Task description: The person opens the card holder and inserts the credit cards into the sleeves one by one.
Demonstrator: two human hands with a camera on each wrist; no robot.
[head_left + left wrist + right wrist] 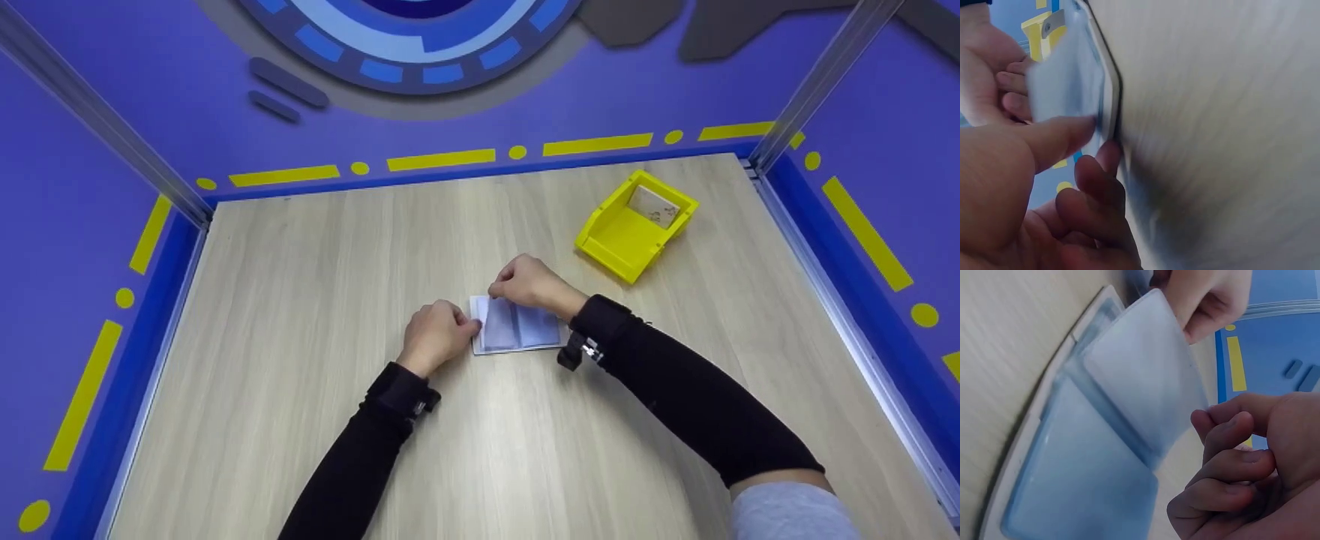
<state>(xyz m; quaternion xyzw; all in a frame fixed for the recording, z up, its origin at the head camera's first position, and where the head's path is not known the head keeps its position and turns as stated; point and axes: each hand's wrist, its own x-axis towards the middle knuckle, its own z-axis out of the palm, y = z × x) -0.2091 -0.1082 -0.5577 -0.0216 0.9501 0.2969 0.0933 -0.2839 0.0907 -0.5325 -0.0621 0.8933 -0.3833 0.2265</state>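
Note:
A small card holder [538,328] lies spread on the wooden table, with cloudy plastic sleeves inside a pale cover. My left hand [439,335] grips its left edge; in the left wrist view the thumb [1067,138] presses on the sleeves and the fingers curl by the cover's edge. At the far side, my right hand [529,281] pinches the corner of one plastic sleeve between thumb and forefinger. That sleeve [1134,365] stands tilted up from the fold in the right wrist view, while the other half [1084,467] lies flat.
To the back right sits a yellow open-front bin [626,238] with a light wood-toned rectangular piece [654,206] leaning inside. Blue panels with yellow marks [441,160] and metal posts enclose the table [300,255] at the back and sides.

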